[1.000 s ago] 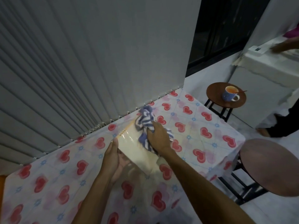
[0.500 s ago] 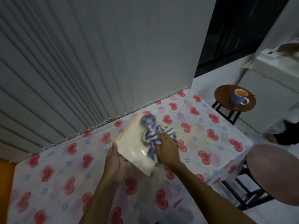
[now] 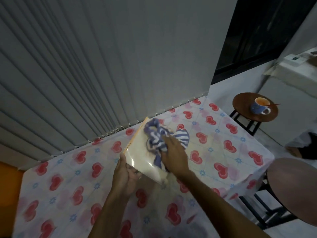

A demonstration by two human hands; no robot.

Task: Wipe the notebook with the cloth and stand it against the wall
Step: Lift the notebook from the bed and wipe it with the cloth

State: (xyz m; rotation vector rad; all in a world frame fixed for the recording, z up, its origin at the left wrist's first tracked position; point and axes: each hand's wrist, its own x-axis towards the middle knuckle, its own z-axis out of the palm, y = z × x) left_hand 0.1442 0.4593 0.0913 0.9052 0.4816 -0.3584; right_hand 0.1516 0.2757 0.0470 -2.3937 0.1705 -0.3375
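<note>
Left of the left hand [image 3: 124, 176], the heart-patterned desk [image 3: 65, 182] lies bare; grey vertical blinds [image 3: 103, 66] block passage beyond both hands.

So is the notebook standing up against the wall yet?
Not yet. The notebook is tilted, held at its corner by the left hand, while the right hand presses the cloth on it.

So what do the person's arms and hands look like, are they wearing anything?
Both arms are bare right down to the picture's bottom edge: no sleeves show. The left hand and the right hand wear no gloves. I can see no watch, ring or bracelet, though the picture is dim and a bit blurry.
</note>
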